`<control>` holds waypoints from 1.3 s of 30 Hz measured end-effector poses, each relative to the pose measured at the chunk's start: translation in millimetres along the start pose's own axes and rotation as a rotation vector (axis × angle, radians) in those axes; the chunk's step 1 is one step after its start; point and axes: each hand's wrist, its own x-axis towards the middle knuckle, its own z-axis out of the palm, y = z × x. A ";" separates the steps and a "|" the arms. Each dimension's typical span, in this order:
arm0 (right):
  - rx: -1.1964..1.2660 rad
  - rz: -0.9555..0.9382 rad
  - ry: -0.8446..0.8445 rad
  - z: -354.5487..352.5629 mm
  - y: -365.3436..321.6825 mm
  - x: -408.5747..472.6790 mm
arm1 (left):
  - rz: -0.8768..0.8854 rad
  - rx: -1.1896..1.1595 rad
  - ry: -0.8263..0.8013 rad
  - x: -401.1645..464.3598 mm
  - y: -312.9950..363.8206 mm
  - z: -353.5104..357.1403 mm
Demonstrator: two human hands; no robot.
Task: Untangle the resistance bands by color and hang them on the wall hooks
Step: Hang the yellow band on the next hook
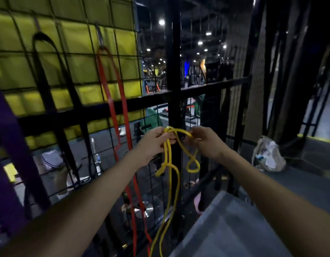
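Note:
A thin yellow band [169,158] is stretched between both hands in front of a black wire grid. My left hand [153,141] grips its top loop, and long strands hang down from it with a twist. My right hand [206,140] pinches the other end of that loop; a small twisted loop dangles below it. A red band [112,101] hangs on a metal hook [99,37] on the grid. A black band [46,84] hangs further left. A purple band [10,145] runs down the left edge.
The black wire grid [82,58] with a thick black post [174,71] stands right ahead, yellow padding behind it. A grey surface [232,229] lies at lower right. A crumpled plastic bag [269,154] sits on the floor to the right.

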 end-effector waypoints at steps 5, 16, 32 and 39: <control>-0.127 -0.011 -0.041 -10.2 2.5 12.2 | 0.051 -0.192 0.157 4.4 29.9 -9.7; -0.188 0.139 -0.093 -8.3 12.9 14.6 | 0.044 -0.063 0.208 -6.7 32.6 -24.5; 0.280 -0.115 -0.029 -47.7 -75.6 33.5 | 0.013 0.173 0.004 -5.2 65.5 25.3; 0.303 -0.043 -0.172 -60.9 -55.1 32.6 | 0.136 -0.028 0.302 -3.4 96.7 13.0</control>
